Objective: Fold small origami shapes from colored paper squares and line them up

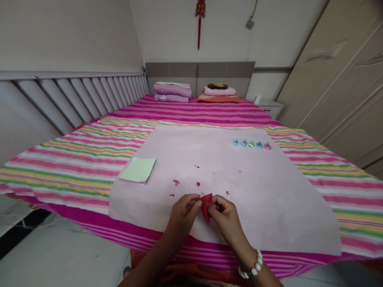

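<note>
A piece of folded red paper [206, 207] is held between both hands near the front edge of the white sheet. My left hand [186, 210] pinches its left side with thumb and fingers. On the other side, my right hand [224, 213] grips the paper's right edge, its fingertips partly hidden behind the fold. A white beaded bracelet [253, 268] circles the right wrist. Small red scraps, such as one torn bit [176, 182], lie scattered just beyond the hands.
A large white sheet [278, 199] covers part of the striped bed. On its left lies a stack of pale green square paper [138, 170]. Several small folded paper pieces [251, 144] stand in a row at the far right. Folded bedding [172, 92] sits by the headboard.
</note>
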Demonstrator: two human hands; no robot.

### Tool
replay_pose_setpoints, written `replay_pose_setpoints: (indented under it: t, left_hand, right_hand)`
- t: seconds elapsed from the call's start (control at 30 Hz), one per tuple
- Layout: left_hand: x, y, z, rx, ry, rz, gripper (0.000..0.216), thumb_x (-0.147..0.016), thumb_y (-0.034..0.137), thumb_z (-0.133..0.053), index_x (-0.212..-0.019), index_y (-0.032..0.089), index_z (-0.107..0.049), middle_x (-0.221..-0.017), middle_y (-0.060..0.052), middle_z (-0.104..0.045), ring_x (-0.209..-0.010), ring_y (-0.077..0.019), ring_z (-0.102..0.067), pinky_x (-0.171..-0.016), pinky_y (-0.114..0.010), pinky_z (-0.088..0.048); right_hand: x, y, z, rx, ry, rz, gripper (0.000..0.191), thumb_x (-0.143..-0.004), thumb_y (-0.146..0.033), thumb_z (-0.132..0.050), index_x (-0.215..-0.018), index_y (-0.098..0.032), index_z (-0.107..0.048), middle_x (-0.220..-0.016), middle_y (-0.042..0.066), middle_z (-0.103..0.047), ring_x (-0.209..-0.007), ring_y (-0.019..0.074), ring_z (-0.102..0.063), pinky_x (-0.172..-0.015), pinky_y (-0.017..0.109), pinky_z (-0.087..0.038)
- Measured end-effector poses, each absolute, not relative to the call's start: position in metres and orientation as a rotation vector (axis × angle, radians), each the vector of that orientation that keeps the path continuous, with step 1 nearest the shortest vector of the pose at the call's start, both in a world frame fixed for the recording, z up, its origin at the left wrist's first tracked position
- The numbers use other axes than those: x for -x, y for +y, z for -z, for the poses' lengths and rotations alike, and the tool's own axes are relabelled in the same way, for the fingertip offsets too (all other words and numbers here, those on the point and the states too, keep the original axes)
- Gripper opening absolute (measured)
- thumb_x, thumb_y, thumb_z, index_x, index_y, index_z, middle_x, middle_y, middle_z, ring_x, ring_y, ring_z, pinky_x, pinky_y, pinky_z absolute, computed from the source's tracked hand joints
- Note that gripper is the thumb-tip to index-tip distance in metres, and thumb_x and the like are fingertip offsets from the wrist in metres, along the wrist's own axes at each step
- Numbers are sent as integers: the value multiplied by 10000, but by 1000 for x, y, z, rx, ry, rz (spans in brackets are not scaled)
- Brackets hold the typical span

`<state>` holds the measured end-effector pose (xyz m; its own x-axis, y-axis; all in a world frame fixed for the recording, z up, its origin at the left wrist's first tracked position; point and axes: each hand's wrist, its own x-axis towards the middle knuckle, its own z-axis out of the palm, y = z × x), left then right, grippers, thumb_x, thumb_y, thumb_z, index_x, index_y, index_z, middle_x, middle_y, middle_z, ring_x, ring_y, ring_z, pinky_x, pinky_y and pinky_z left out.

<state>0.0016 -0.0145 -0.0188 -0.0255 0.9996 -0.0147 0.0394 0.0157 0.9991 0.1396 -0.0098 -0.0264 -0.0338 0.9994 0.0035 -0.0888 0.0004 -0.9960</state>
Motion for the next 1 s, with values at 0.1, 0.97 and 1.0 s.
replay_pose_setpoints:
  t: [0.1, 0.97, 1.0]
  left_hand:
    - [-7, -19, 19, -1333, 1313, -1186, 305, -752, 314, -655, -1019, 167, -666, -925, -88, -693, -803, -215, -651, -692, -310, -522]
    - [-11, -18, 27, -1205, 1149, -1375, 248, -772, 161, -564, -1005, 161, -650, -1114, -93, -673, -1018, -198, -653, -904, -313, -511]
    - [-10, -18, 26, -1210, 1147, -1382, 239, -772, 161, -561, -990, 164, -659, -1186, -95, -638, -1087, -198, -621, -952, -308, -484]
  right_hand:
    - [-137, -11, 29, 1170, -1254, -1075, 117, -741, -268, -635, -657, -186, -638, -539, -27, -525, -492, 127, -448, -463, 244, -363]
    - [-141, -18, 34, 944, -1392, -739, 267, -803, -112, -562, -892, -287, -744, -947, 41, -674, -900, 211, -632, -764, 335, -518]
    - [-142, -18, 35, 937, -1391, -745, 271, -812, -118, -555, -902, -294, -741, -948, 37, -681, -903, 209, -636, -779, 338, -517]
